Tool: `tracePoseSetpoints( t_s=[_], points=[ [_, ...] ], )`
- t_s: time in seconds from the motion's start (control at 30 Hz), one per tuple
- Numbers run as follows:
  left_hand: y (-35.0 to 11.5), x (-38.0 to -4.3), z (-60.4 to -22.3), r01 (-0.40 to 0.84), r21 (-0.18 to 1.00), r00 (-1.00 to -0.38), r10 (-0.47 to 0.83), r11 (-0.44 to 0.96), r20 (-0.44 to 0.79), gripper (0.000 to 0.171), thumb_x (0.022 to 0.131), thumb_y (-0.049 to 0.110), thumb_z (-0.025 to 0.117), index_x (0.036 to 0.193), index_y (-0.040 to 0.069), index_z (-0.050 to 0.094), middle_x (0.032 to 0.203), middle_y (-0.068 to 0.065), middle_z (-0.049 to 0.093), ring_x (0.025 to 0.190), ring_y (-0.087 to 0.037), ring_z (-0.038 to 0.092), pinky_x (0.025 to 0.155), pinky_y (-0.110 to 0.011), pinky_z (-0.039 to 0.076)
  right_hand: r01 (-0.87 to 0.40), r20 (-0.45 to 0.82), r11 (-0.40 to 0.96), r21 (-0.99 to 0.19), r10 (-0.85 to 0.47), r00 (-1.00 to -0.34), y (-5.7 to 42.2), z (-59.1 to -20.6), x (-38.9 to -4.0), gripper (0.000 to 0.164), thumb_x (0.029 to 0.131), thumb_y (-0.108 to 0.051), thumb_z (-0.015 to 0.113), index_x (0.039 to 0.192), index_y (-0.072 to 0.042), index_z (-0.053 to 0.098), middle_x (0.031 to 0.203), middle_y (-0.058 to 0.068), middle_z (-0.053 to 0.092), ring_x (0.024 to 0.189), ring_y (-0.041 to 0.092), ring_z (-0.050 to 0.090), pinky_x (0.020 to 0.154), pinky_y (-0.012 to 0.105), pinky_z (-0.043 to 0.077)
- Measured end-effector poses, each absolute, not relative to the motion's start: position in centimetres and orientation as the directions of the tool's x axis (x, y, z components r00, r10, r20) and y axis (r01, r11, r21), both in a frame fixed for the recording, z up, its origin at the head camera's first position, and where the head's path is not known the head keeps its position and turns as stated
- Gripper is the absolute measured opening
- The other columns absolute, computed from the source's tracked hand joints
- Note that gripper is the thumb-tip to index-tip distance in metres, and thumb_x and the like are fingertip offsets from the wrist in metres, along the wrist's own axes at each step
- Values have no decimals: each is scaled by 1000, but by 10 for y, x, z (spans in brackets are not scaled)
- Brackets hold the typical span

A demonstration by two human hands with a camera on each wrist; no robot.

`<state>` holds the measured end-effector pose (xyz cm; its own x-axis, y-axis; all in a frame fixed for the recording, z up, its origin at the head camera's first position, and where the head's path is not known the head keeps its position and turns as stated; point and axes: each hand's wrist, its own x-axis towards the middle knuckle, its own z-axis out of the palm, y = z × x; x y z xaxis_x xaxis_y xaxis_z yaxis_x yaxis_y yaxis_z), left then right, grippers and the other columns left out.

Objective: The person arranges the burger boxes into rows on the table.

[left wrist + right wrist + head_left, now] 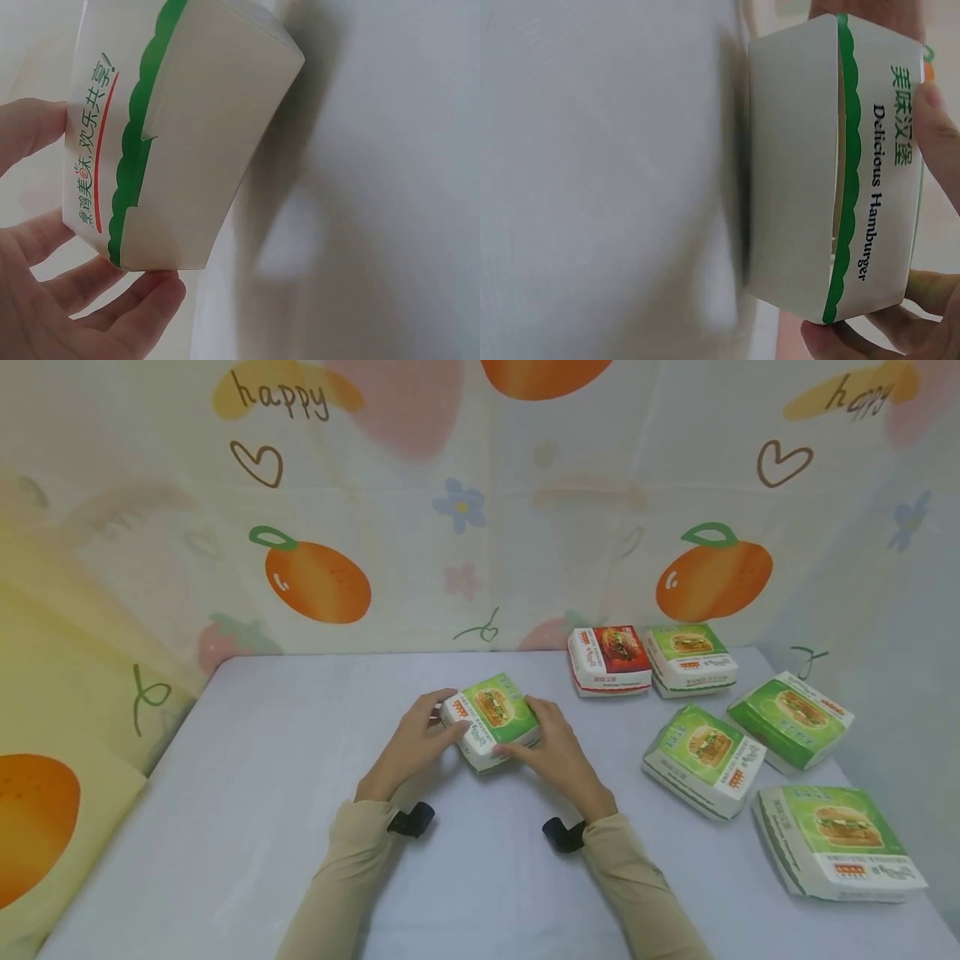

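A green-and-white hamburger box (497,710) is between both hands near the middle of the table, turned at an angle with its burger picture up. My left hand (415,739) grips its left side, thumb on the near top edge and fingers along the side. From the right, my right hand (561,753) holds the opposite side, its thumb also at the near top edge. In the left wrist view the box (202,127) shows a green scalloped lid edge, with a shadow on the cloth beside it. "Delicious Hamburger" is printed on the box (881,172) in the right wrist view.
A red-topped hamburger box (611,662) stands at the back right beside a green one (692,660). More green boxes lie along the right side: one (705,762), another (792,720) and a near one (840,843). A printed curtain (495,568) hangs behind the white-covered table (225,827).
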<state>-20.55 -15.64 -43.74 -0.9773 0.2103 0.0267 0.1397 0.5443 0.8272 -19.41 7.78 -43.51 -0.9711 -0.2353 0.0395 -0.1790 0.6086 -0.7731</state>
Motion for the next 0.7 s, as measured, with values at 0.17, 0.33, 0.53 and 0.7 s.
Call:
tracePoseSetpoints(
  t_s=[0.17,0.33,0.53,0.7],
  points=[
    [-164,-207,-444,121,840,-980,196,529,17,60,94,34,66,145,11,44,143,-11,48,126,-28,50,111,-45,44,-155,38,622,-768,-198,-980,71,-439,-195,97,78,-40,82,150,4,34,150,23,42,141,38,40,118,52,33],
    [-169,-207,-447,97,845,-985,175,526,4,63,93,36,67,146,12,43,145,-10,47,124,-28,51,110,-45,44,-122,36,609,-784,-150,-988,67,-442,-194,95,78,-41,82,149,3,35,150,22,40,142,38,39,117,52,34],
    [-174,-208,-448,85,838,-987,159,539,-2,62,94,35,67,145,10,43,144,-11,49,124,-30,52,109,-46,44,-83,39,600,-796,-85,-996,61,-443,-195,92,79,-44,81,147,0,36,148,21,36,138,37,41,115,52,37],
    [-179,-209,-446,63,839,-989,147,540,-20,63,94,38,66,145,11,42,143,-11,50,124,-32,53,107,-48,44,-78,34,571,-817,-88,-996,57,-444,-197,83,85,-42,77,146,-3,36,147,17,37,131,35,48,107,48,45]
  ],
)
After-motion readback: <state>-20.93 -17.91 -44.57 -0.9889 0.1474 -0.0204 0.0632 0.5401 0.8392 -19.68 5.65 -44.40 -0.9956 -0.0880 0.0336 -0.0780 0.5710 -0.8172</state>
